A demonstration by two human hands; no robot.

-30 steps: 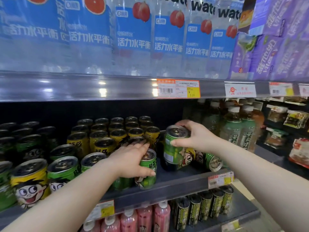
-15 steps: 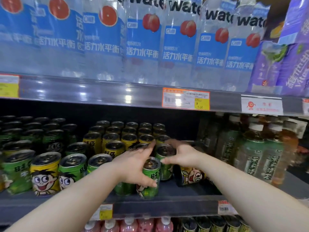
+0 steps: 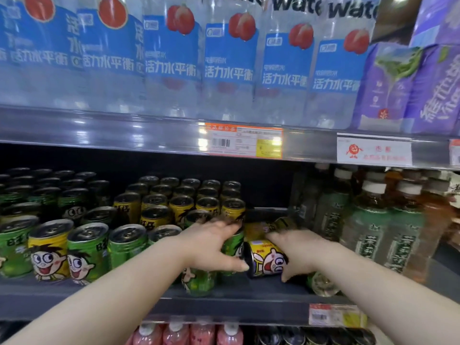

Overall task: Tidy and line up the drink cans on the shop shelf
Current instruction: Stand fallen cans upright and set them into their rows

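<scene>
Yellow cartoon-faced can (image 3: 267, 260) lying sideways.

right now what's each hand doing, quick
Left hand: closed around an upright green can.
Right hand: gripping a yellow can lying on its side.

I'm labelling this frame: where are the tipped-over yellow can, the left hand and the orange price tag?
tipped-over yellow can (image 3: 267, 260), head view, cartoon-face side.
left hand (image 3: 211, 247), head view, back of hand.
orange price tag (image 3: 245, 141), head view, its middle.
</scene>
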